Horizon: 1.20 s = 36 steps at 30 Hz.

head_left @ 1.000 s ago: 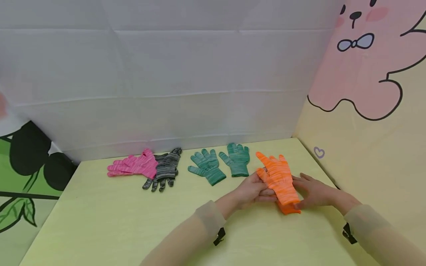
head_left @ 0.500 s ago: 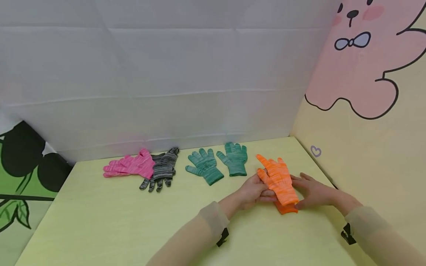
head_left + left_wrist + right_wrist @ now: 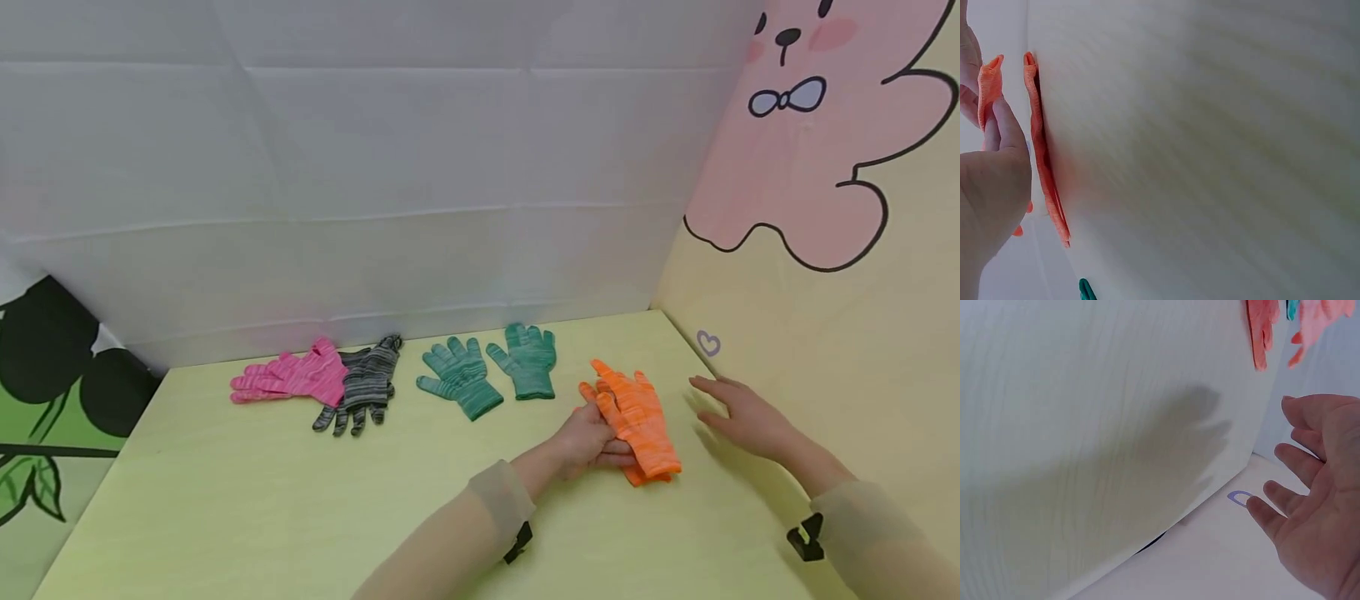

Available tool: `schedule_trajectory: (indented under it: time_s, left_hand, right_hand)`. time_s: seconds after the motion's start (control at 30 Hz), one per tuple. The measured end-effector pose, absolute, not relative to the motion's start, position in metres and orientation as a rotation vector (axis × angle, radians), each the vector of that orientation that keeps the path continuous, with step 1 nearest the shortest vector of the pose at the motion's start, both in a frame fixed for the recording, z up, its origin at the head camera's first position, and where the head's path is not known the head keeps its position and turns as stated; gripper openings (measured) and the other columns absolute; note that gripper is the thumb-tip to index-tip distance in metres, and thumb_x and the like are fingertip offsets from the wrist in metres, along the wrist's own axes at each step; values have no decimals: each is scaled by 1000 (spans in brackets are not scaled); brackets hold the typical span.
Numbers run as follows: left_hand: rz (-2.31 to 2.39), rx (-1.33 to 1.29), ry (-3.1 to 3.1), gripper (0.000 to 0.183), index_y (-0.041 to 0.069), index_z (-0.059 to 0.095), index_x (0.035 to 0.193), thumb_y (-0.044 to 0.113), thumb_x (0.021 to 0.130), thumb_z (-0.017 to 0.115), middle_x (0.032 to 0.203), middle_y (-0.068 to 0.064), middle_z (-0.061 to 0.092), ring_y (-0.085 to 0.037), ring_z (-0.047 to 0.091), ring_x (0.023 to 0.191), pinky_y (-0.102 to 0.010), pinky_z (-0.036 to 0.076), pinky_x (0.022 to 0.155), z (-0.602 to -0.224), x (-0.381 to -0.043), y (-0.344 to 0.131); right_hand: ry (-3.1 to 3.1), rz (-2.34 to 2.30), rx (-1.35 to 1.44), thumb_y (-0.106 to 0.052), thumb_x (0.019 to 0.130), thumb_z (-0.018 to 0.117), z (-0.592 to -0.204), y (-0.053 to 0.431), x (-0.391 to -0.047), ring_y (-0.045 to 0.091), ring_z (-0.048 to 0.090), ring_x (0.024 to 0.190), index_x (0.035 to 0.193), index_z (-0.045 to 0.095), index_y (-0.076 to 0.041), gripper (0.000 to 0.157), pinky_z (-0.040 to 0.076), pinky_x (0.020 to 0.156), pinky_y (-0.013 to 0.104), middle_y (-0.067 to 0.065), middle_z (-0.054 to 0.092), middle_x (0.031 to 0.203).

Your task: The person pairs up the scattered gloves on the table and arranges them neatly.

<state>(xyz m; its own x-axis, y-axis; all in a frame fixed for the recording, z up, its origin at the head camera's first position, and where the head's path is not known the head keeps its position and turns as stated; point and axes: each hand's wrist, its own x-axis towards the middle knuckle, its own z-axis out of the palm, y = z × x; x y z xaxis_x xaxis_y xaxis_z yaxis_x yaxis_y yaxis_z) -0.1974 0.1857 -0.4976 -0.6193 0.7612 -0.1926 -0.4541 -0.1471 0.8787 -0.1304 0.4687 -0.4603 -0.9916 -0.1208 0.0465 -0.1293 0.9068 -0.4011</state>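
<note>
Over table, left grip pinches upper orange glove; right grip nearby, fingers apart.

We see two bright orange knit gloves, the upper one streaked with paler bands, its fingers pointing away and slightly left, its cuff toward the near right. The left hand holds it raised, fingers beneath its edge. Under it we find the lower glove, lying flat on the table, mostly covered from above; from the side we see a gap between the two.
</note>
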Motion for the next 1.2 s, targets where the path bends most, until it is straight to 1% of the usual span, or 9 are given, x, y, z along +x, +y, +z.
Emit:
schedule_trajectory:
  time_s: [0.2, 0.33, 0.57, 0.83, 1.0, 1.1, 1.17, 1.2]
  left_hand:
    - [1849, 315, 1328, 55, 8, 38, 152, -15, 101, 33, 126, -18, 67, -41, 70, 107, -52, 57, 88, -502, -195, 189]
    - [1845, 289, 1346, 58, 9, 38, 153, -15, 101, 33, 126, -17, 67, -39, 71, 104, -51, 59, 86, -505, -198, 189]
    - [1805, 265, 1364, 62, 11, 34, 157, -13, 100, 36, 120, -15, 69, -37, 73, 98, -49, 60, 82, -505, -201, 189]
    - [1745, 233, 1393, 57, 11, 38, 154, -10, 101, 38, 113, -16, 70, -35, 73, 95, -50, 60, 82, -500, -200, 190]
    - [1718, 244, 1427, 56, 9, 36, 154, -9, 102, 40, 113, -16, 69, -34, 73, 95, -49, 59, 84, -497, -202, 191]
    - [1696, 267, 1441, 59, 9, 28, 159, -6, 103, 42, 117, -16, 67, -33, 71, 94, -49, 58, 87, -492, -206, 187]
    - [1652, 302, 1493, 66, 10, 18, 163, -3, 104, 45, 122, -15, 64, -31, 71, 91, -48, 59, 88, -488, -209, 182]
    - [1619, 323, 1541, 71, 11, 13, 165, -1, 104, 47, 128, -15, 61, -30, 70, 89, -46, 59, 87, -485, -211, 179]
  right_hand:
    - [-3033, 614, 206, -18, 100, 66, -461, 465, -119, 59, 31, 138, 149, 49, 1, 56, 32, 105, 73, 30, 46, 149]
    - [-3029, 619, 229, -16, 99, 67, -461, 458, -118, 58, 30, 139, 148, 50, 1, 54, 33, 105, 72, 28, 47, 150]
    - [-3047, 647, 217, -18, 100, 66, -462, 452, -118, 57, 27, 141, 149, 50, 0, 54, 30, 106, 74, 27, 45, 152]
    - [-3052, 643, 256, -17, 100, 66, -466, 449, -122, 59, 27, 140, 148, 51, 2, 54, 27, 106, 75, 28, 45, 151]
    - [-3048, 632, 259, -17, 100, 66, -468, 447, -122, 59, 28, 140, 147, 51, 2, 53, 28, 105, 75, 28, 46, 151]
    - [-3041, 631, 263, -17, 100, 67, -467, 446, -123, 59, 29, 139, 147, 52, 2, 53, 29, 105, 75, 28, 47, 150]
    - [-3043, 623, 268, -16, 100, 67, -467, 445, -123, 59, 30, 139, 146, 52, 2, 53, 29, 105, 75, 28, 47, 150]
    - [-3044, 622, 267, -16, 100, 67, -467, 445, -123, 59, 30, 139, 146, 52, 2, 53, 29, 106, 75, 29, 47, 150]
